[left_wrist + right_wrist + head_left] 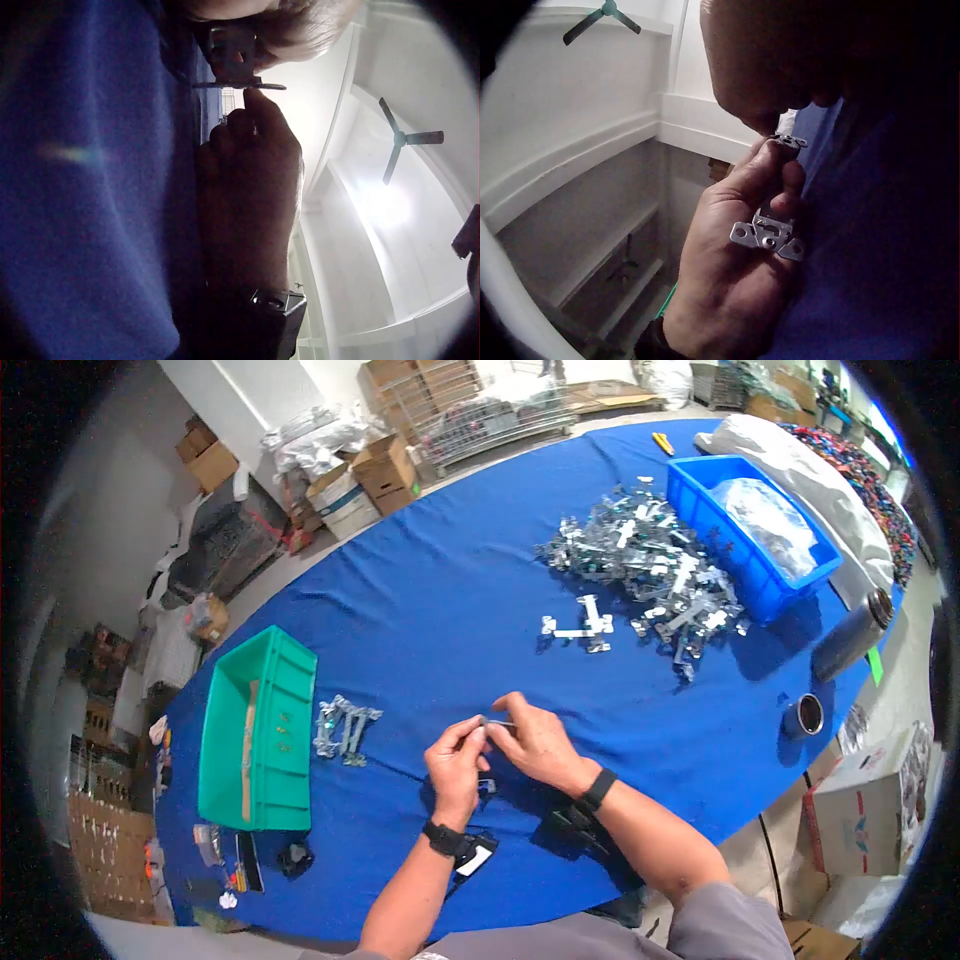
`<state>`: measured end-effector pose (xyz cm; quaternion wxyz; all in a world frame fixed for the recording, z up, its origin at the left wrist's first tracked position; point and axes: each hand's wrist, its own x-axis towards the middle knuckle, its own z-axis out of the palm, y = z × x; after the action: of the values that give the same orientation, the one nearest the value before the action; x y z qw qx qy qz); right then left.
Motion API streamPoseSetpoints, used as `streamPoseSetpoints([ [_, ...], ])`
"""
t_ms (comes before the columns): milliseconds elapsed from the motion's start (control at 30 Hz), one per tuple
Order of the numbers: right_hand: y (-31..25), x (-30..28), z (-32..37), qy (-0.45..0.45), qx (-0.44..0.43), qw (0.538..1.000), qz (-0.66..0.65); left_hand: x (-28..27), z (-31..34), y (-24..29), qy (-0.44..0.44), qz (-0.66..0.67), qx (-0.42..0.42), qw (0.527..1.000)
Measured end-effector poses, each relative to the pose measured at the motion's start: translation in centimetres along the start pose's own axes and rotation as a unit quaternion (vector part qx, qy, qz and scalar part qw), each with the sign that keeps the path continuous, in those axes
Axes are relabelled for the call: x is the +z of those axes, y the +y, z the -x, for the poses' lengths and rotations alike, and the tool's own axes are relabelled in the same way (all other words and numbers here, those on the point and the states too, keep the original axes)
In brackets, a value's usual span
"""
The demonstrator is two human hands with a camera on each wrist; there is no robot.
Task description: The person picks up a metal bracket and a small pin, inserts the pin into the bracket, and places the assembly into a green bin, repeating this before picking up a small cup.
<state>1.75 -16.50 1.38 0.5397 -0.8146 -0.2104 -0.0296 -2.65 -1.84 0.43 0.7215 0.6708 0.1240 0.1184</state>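
Between the two hands, in front of the body, is a small metal part [497, 723]. The left hand [453, 768] pinches its end between thumb and fingers; the right hand [543, 742] has its fingertips on the other side. In the right wrist view, a winged metal bracket [769, 238] lies against the left palm [724, 266], and another metal end [788, 141] is at the fingertips; whether these are one piece I cannot tell. The left wrist view shows a metal plate [238, 60] above the dark left hand [251, 169], by the right hand [319, 34].
Metal parts [640, 545] are heaped at the back right beside a blue bin [745, 565]; a few [580, 630] lie nearer. At left, several parts [345, 730] lie by a green bin [285, 735]. A flask [850, 635] and a cup [802, 716] stand at right.
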Motion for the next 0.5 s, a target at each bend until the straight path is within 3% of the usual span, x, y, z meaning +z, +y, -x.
streamPoseSetpoints([
  [200,1.5,0.4,-0.2,-0.017,-0.054,0.998,0.033,-0.1,0.1,0.1,-0.001,0.008,-0.007,1.0],
  [333,0.6,0.2,-0.1,-0.017,-0.046,0.998,0.029,-0.2,0.0,-0.3,-0.009,0.019,-0.005,1.0],
  [400,-0.1,0.1,0.0,0.028,-0.025,0.999,-0.026,-0.2,0.1,-0.2,-0.006,0.016,-0.007,1.0],
  [500,0.0,0.0,-0.1,0.004,-0.035,0.999,-0.004,-0.1,0.0,-0.1,-0.006,0.017,-0.016,1.0],
])
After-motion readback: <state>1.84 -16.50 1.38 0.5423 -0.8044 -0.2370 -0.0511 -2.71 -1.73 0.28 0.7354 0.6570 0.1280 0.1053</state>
